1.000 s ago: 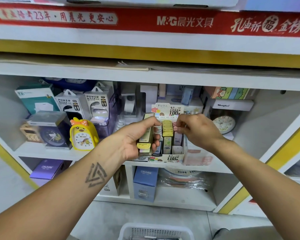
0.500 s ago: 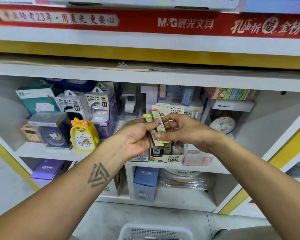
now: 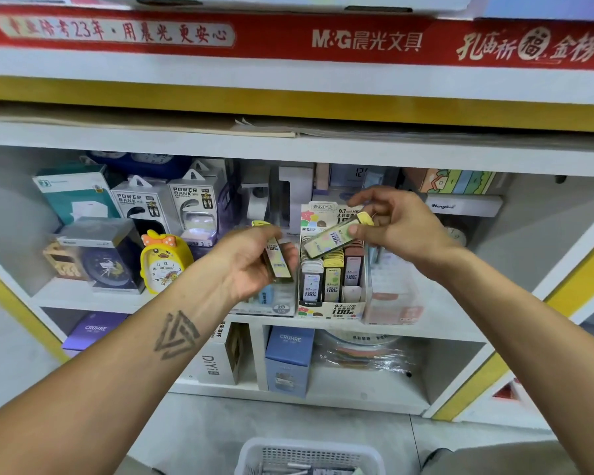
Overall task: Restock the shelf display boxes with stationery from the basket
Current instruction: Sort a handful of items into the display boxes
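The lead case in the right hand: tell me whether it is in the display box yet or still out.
Out. The right hand pinches the lead case, tilted, above the display box.

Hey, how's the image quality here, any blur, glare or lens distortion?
Head view: the shelf edges bow, a wide-angle effect; the right hand and its lead case look slightly motion-blurred; the wrapped stack below shows glare; light is even, shadows soft.
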